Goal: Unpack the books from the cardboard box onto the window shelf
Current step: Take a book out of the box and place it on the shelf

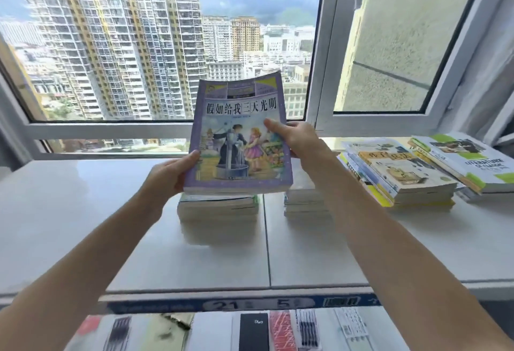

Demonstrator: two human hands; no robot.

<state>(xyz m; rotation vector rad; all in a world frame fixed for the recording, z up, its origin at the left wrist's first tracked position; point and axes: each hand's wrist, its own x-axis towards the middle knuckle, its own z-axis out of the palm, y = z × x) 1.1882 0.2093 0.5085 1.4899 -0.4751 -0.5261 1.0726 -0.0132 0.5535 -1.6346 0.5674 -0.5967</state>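
- Purple paperback (239, 133) is held tilted above the window shelf (83, 211), over a low stack (218, 207).
- Left hand (172, 172) pinches its 8 o'clock corner; right hand (294, 139) grips the 3 o'clock edge.
- Judged light and floppy, since the top edge curls; best held by both side edges.
- Neighbouring stack (303, 206) just beside at 3 o'clock limits sideways room; cardboard box (244, 303) at 6 o'clock.

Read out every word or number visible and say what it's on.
"假如给我三天光明": purple illustrated paperback book.
"LITERATURE": white-and-green book cover, far right; the lines beneath are blurred.
"21", "5": blue printed strip, bottom.
Everything else: too blurred to read.
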